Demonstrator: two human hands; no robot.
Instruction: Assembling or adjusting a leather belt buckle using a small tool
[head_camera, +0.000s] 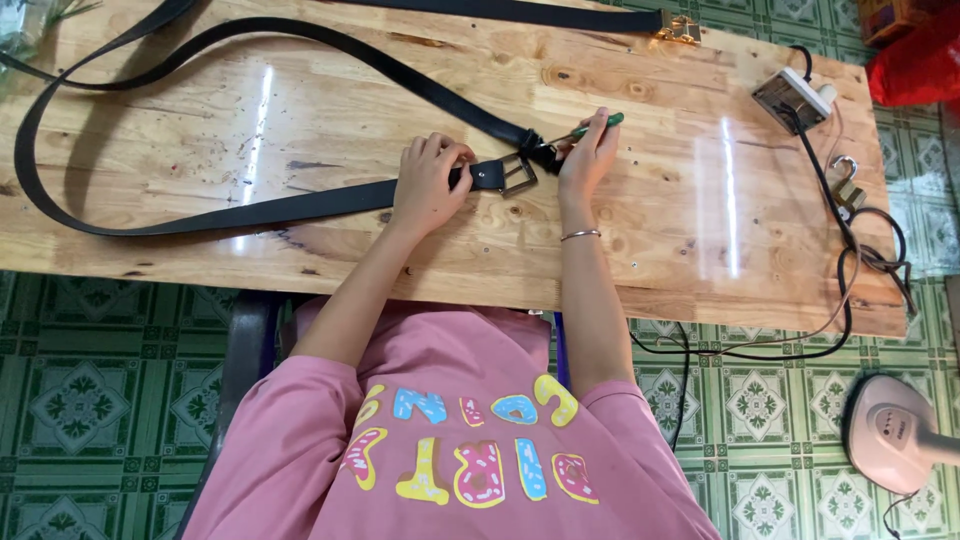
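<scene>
Two hands were on the wooden table (300, 110): the left hand (428, 183) pressed down on a strap, the right hand (588, 158) gripped one green-handled screwdriver (596, 126). Two black belts lay there, a long looping belt (150, 215) with one dull metal buckle (518, 174) and a second belt (500, 13) along the far edge with one gold buckle (679, 28). There were also one white power strip (795, 98), one padlock (847, 190), one black cable (850, 300), one silver bracelet (580, 235) on the right wrist, and one pink fan base (893, 433) on the green tiled floor (80, 400).
</scene>
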